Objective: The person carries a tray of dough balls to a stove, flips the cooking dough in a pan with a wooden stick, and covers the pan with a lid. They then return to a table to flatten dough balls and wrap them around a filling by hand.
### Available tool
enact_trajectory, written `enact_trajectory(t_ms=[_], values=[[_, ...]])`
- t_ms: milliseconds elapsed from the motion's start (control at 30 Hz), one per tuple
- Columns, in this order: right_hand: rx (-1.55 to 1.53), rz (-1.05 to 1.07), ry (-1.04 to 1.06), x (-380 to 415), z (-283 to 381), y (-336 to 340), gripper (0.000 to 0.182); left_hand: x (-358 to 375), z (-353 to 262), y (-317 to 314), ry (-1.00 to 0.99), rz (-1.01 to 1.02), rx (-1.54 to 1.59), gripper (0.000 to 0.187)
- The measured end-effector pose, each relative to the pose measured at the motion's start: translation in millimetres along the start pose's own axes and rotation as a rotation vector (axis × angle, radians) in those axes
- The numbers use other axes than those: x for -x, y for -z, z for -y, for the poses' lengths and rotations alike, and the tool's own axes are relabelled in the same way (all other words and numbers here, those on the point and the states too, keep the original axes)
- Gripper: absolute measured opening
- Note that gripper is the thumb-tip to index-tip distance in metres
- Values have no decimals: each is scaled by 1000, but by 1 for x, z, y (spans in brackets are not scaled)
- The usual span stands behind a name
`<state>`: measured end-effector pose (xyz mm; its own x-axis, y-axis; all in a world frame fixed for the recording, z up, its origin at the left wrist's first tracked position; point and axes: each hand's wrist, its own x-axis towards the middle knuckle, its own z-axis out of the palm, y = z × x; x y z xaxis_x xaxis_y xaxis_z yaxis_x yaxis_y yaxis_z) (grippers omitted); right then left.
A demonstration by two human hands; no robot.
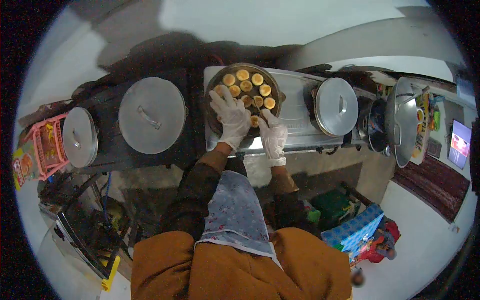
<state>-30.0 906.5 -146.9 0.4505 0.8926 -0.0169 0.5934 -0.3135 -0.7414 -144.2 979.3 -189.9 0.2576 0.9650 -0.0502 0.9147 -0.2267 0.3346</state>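
A dark round pan (pixel 274 82) holds several small round golden-brown cakes (pixel 242 75), laid out apart from each other. My left hand (pixel 233 120), in a thin white glove, reaches over the pan's left part with its fingers stretched out, covering some of the cakes. In a matching glove, my right hand (pixel 273 136) is at the pan's near right edge. Its fingertips are pinched beside a cake (pixel 254 121), around a thin thing too small to make out. The pan rests on a silver stove top (pixel 296 107).
Lidded pots stand on both sides: a large lid (pixel 151 115) and a smaller lid (pixel 80 137) at left, another lid (pixel 337 107) at right. A big metal wok (pixel 406 122) leans farther right. A pink basket (pixel 47 145) hangs at far left.
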Motion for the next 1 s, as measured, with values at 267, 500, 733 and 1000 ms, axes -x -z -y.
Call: enact_trajectory(t_ms=[267, 500, 733, 1000], values=[[29, -43, -72, 4, 0, 15, 29, 15, 6, 22, 33, -136, 64, 41], [25, -37, 14, 10, 10, 22, 30, 11, 21, 27, 96, -81, -11, 45], [-162, 103, -168, 15, 15, -17, 32, 10, 34, 20, 2, -153, 41, 74], [-88, 86, -148, 30, 17, -21, 33, 23, 33, 16, -37, -136, 69, 83]])
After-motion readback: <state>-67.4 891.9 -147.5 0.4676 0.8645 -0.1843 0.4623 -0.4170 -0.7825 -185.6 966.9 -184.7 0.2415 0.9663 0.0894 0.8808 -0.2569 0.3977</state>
